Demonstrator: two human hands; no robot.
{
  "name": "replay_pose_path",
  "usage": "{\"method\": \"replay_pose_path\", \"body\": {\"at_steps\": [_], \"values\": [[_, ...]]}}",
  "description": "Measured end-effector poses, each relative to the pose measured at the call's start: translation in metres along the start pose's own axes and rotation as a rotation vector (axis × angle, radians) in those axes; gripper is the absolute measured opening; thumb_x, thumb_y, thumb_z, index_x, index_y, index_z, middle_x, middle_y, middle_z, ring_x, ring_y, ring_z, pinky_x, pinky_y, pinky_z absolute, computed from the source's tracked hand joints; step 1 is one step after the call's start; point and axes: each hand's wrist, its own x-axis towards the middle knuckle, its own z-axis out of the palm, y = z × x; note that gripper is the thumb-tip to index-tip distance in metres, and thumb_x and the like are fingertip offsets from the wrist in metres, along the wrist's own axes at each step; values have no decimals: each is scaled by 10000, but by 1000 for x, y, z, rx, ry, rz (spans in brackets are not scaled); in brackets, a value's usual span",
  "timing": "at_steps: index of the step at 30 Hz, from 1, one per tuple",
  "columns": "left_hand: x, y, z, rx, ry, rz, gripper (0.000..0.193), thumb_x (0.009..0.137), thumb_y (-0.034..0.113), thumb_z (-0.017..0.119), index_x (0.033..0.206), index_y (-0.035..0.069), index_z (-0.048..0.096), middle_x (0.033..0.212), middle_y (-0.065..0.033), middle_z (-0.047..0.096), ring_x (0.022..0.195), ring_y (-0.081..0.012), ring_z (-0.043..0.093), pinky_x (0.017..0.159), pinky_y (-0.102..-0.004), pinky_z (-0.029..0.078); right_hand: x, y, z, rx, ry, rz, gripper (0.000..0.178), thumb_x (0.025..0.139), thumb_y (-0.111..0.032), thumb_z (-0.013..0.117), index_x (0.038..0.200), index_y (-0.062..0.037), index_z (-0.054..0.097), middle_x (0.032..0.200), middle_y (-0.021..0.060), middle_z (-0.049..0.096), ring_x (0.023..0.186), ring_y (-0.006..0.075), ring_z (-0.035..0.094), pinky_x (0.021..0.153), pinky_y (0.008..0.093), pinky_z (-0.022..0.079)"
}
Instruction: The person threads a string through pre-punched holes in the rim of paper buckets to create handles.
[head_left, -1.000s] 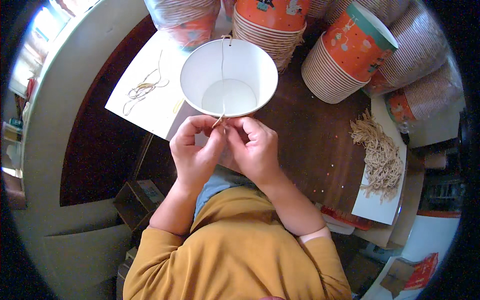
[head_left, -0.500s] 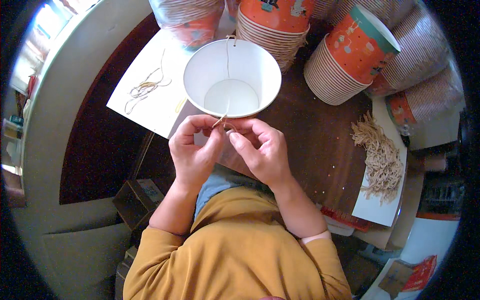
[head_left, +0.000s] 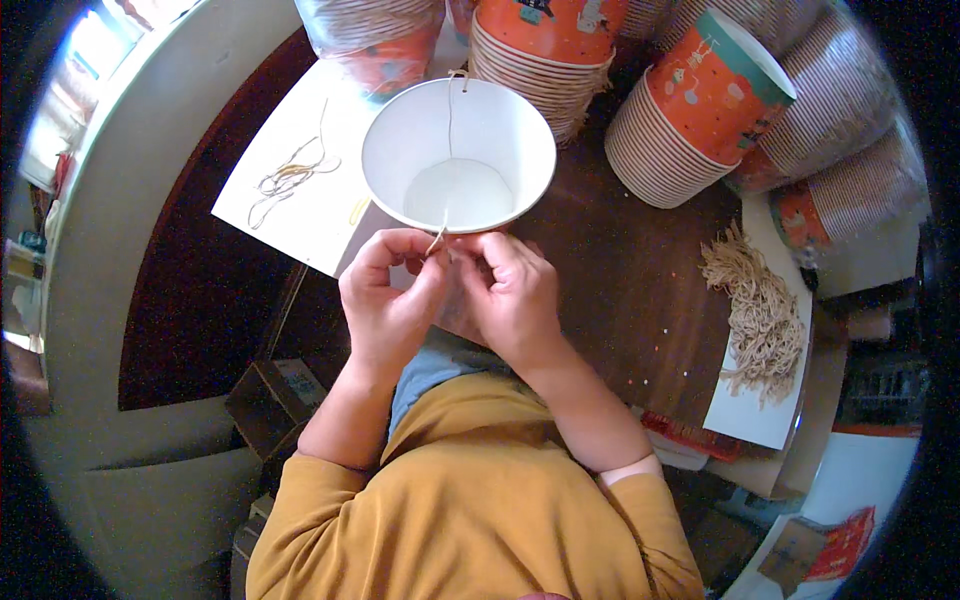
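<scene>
A paper bucket [head_left: 400, 150] with a white inside tilts toward me on the table's near edge. A thin beige cord [head_left: 451, 125] is tied through a hole in its far rim and runs down inside it to the near rim. Just below that rim, my left hand [head_left: 393, 285] pinches the cord's near end between thumb and finger. My right hand [head_left: 508, 290] is closed beside it, fingertips against the bucket's near wall and the cord. What lies between the right fingertips is mostly hidden.
Orange paper buckets stand in stacks at the back, one stack [head_left: 675, 135] leaning at the right. Loose cords [head_left: 290, 178] lie on a white sheet [head_left: 255, 215] at the left. A bundle of beige cords [head_left: 757, 325] rests on a white board [head_left: 745, 420] at the right.
My right hand has shifted slightly left, its thumb drawn in toward the fingers. A small loop of cord between the hands no longer shows. The bucket has moved slightly left.
</scene>
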Motion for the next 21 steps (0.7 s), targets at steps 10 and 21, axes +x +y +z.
{"method": "replay_pose_path", "body": {"at_steps": [10, 21], "values": [[0, -4, -9, -309, -53, -160, 117, 807, -44, 656, 883, 13, 586, 847, -31, 628, 771, -93, 598, 726, -223, 486, 6, -2, 4, 1281, -253, 596, 171, 881, -95, 600, 998, 1, 681, 923, 18, 681, 808, 74, 599, 765, 216, 470], [1, -1, 0, -299, -68, -76, 105, 815, -24, 672, 870, -8, 584, 810, -19, 623, 729, -67, 565, 685, -200, 461, 2, 1, -6, 1443, -216, 845, 149, 891, -181, 609, 981, -85, 676, 873, -16, 675, 730, 71, 571, 662, 213, 411]]}}
